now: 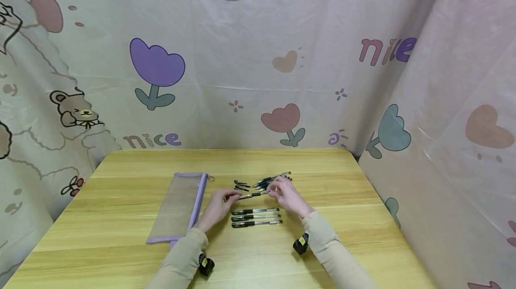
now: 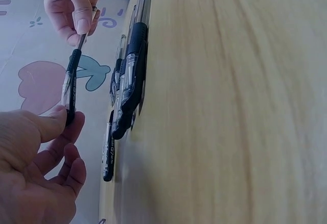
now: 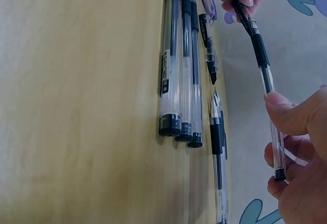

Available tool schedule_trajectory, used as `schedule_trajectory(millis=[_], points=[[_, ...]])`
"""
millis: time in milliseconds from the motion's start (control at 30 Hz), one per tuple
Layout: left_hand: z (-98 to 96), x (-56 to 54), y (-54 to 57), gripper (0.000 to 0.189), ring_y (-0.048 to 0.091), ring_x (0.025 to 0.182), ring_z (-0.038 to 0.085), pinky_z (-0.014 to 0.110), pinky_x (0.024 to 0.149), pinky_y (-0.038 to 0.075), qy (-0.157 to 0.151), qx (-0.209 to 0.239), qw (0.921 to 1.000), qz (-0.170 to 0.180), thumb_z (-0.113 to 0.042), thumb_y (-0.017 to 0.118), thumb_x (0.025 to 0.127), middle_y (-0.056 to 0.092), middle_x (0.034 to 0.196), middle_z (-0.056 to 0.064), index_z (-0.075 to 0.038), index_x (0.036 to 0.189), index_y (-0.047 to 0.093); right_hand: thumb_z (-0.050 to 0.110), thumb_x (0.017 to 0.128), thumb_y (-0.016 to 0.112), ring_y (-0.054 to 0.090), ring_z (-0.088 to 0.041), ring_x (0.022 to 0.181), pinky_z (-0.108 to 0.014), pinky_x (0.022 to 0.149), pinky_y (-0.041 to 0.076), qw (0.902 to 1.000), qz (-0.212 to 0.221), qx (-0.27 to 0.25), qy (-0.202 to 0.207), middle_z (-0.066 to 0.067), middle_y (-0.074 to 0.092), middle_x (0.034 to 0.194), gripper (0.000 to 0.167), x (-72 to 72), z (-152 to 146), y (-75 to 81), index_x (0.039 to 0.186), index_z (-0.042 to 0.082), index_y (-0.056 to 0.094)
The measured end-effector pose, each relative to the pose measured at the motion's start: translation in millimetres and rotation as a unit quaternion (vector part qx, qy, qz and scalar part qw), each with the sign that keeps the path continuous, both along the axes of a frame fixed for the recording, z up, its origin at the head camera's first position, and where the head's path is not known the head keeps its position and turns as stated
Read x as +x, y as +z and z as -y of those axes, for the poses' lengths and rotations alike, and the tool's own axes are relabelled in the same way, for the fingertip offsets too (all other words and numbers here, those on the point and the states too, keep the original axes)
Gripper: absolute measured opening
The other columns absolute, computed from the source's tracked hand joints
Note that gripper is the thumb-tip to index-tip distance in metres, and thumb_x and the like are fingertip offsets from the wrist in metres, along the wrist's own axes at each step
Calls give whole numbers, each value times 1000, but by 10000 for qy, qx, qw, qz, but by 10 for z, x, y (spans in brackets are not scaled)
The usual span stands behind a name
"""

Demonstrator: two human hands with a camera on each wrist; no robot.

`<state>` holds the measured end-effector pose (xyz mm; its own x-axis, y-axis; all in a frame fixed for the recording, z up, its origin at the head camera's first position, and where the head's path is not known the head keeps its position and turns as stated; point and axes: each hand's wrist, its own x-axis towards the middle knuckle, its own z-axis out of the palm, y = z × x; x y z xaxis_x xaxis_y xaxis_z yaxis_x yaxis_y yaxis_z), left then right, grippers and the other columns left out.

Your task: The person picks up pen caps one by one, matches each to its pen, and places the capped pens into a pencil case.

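Observation:
A gel pen [image 1: 255, 195] with a clear barrel and black grip is held above the table between both hands. The left hand [image 1: 217, 208] pinches its black cap [image 3: 241, 16] between thumb and fingers. That cap is at the tip end and tilts a little against the barrel in the right wrist view. At the rear of the barrel, the right hand [image 1: 288, 196] grips with thumb and fingers. Below the hands lie three capped gel pens [image 1: 251, 217] side by side. Just beyond the held pen are several loose caps [image 1: 242, 187] and a bunch of uncapped pens [image 2: 117, 76].
A mesh zip pouch [image 1: 177, 208] with purple edging lies flat left of the left hand. The wooden table [image 1: 342, 244] meets a patterned curtain [image 1: 225, 114] at its back and right. Black wrist cameras [image 1: 206, 265] hang by both sleeves.

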<state>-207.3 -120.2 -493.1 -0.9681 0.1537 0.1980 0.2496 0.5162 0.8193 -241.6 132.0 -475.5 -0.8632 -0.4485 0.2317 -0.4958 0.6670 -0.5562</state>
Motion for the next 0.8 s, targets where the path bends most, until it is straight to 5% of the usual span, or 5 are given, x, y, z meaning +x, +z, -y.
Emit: schedule_trajectory(millis=[333,600,800], points=[[-5,-5,1,17,55,73,7,21,68,45,27,-19,9999,-100,-10,66,96,78,103,9,-6,109,77,8,91,69,53,-12,89,-26,84,45,9996,-65,-97,240,-1,63,94,8,11,45,-4,99,9,71],[-8,-2,-5,16,65,84,12,23,74,51,85,100,9998,-140,-9,66,96,77,99,7,-7,107,77,8,93,67,58,-14,89,-24,81,50,9985,-58,-291,465,-4,67,96,7,24,54,-17,99,7,70],[-7,0,4,13,57,74,6,20,67,47,128,130,9997,-156,-9,68,95,75,91,4,-7,104,77,9,94,66,60,-16,92,-27,85,50,9985,87,-290,462,-5,68,101,9,44,64,-19,102,7,70]])
